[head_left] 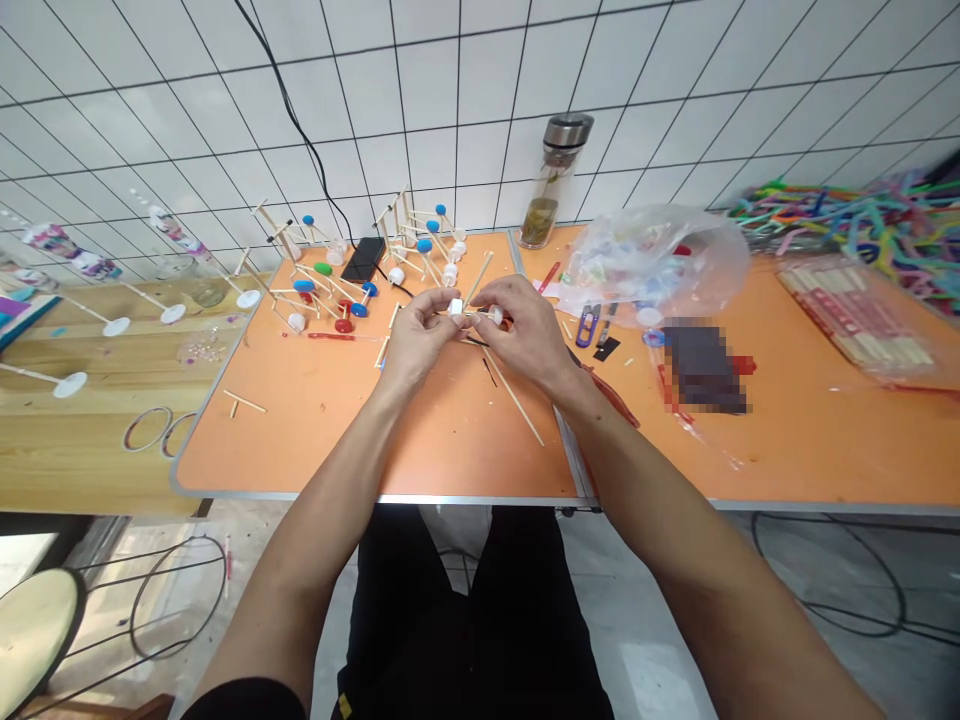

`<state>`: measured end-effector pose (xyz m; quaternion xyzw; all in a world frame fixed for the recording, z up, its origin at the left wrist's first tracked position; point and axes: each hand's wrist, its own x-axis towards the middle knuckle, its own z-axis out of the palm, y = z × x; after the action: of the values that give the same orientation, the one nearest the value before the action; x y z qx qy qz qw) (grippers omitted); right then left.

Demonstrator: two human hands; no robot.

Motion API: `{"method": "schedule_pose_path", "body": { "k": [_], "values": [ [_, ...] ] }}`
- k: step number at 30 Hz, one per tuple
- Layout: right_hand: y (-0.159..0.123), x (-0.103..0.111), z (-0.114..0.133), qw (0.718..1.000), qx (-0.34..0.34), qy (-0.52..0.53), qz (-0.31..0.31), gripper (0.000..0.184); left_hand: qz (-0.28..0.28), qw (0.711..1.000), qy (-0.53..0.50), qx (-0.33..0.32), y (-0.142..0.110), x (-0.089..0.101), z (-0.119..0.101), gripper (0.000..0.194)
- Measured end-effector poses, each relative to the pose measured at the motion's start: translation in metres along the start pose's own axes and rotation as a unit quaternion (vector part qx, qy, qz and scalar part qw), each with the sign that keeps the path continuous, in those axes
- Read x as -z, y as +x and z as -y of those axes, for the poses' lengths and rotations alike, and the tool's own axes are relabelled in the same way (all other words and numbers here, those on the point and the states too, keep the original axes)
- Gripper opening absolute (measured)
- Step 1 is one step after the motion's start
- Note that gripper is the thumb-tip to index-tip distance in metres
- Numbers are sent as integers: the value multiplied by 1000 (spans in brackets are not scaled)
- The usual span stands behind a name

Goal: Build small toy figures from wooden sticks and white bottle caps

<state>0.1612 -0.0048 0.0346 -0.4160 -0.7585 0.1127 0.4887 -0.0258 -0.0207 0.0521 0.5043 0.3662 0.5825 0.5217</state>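
My left hand (pixel 420 338) is closed, thumb and fingers pinching a small white cap-like piece (pixel 455 308). Close against it, my right hand (pixel 527 328) is also closed, its fingertips around a second white cap (pixel 495 315). A thin wooden stick (pixel 478 280) slants up between the hands; whether it joins the caps is hidden by my fingers. Below them, a longer wooden stick (pixel 517 402) lies on the orange table (pixel 450 455). Stick frames with coloured bottle caps, one with a blue cap (pixel 359 310), another with a white cap (pixel 450 272), stand beyond my left hand.
A black phone (pixel 364 259) and a glass tea bottle (pixel 542 195) stand near the tiled wall. To the right are a plastic bag (pixel 660 262), a purple cutter (pixel 588 326), red-handled pliers (pixel 611 395) and packed chopsticks (pixel 855 305). Short sticks (pixel 245 401) lie left.
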Motion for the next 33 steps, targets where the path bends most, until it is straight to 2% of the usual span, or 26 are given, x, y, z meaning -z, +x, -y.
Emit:
{"method": "schedule_pose_path", "body": {
  "k": [13,17,21,27,33],
  "values": [
    [1,2,3,1000,3,5,14,9,-10,1000,15,19,-1,-2,-1,32],
    [0,2,4,1000,-5,0,29,12,-20,999,-14,49,-3,-3,-4,39],
    [0,0,5,1000,-10,-13,14,13,-22,991,-73,108,-2,-4,-1,50],
    [-2,-5,12,999,-39,-20,-10,14,8,976,-116,185,-3,-7,8,24],
    [-6,-11,17,997,-67,-35,-33,14,-27,958,-173,227,-4,-12,11,12]
  ]
}}
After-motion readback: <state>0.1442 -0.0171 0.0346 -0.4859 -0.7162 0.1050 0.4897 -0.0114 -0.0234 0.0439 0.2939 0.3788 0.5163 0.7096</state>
